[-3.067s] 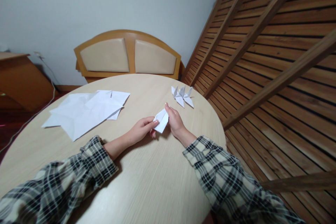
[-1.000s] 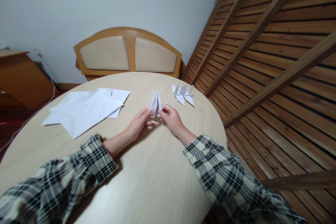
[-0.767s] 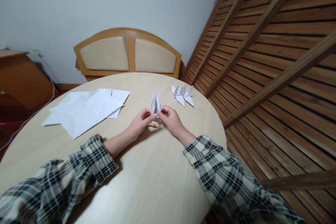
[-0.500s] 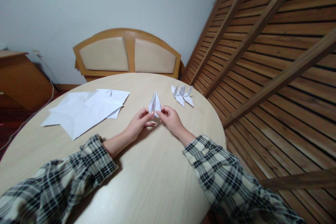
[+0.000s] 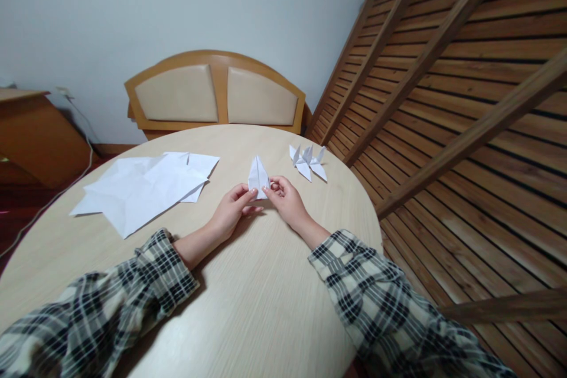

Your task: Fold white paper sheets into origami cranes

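Note:
A small piece of folded white paper is held between my two hands above the table, its narrow tip pointing away from me and a crease line down its middle. My left hand pinches its lower left side, the thumb on the front face and the other fingers behind and under it. My right hand pinches the lower right side the same way, thumb on the front. Some fingertips are hidden behind the paper.
Loose white paper sheets lie overlapping on the left of the round wooden table. Folded paper cranes stand close together at the right back. Beyond are a headboard and, on the right, a slatted wooden panel.
The folded paper's front looks flatter now; the open gap between its flaps has narrowed to a line. It has shifted slightly left. My hands keep their pinch.

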`<state>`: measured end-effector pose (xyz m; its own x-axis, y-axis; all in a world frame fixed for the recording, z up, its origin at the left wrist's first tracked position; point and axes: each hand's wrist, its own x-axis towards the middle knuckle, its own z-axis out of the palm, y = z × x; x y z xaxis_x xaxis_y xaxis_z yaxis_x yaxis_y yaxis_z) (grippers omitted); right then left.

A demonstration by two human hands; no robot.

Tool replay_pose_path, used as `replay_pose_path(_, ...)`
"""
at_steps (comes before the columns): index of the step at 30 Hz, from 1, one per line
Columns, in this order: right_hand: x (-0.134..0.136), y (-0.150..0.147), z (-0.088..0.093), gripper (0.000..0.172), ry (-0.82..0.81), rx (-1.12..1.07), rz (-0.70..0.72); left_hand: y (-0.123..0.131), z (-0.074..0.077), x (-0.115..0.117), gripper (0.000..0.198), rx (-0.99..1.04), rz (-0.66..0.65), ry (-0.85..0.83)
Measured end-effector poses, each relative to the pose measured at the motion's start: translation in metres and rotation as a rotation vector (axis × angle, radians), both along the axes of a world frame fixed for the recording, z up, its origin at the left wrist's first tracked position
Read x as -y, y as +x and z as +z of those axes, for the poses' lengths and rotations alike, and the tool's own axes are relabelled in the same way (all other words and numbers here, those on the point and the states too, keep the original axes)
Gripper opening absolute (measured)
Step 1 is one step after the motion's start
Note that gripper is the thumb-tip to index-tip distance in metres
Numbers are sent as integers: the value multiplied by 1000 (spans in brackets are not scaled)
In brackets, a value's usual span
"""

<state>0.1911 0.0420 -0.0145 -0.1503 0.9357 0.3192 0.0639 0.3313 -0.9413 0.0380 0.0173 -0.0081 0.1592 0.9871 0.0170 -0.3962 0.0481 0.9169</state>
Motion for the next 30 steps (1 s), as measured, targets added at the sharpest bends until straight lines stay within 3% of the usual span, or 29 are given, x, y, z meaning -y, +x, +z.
replay_pose_path(4,-3,2,-3,22,45,97,-35,0,-1,0,25,-1,7,4)
replay_pose_path(9,-3,5,-2,34,136,208,-16,0,-2,0,24,-21,21,18)
replay_pose_path(15,-3,5,-1,22,113,184,-90,0,-2,0,24,-19,19,20)
replay_pose_path(22,-4,4,-2,21,71,106,-113,0,-2,1,24,-25,56,54)
replay_pose_path(27,2,2,2,23,32,51,-32,-2,-1,1,52,-103,118,87)
replay_pose_path(30,5,1,5,22,31,49,-8,-2,-1,0,36,-171,92,88)
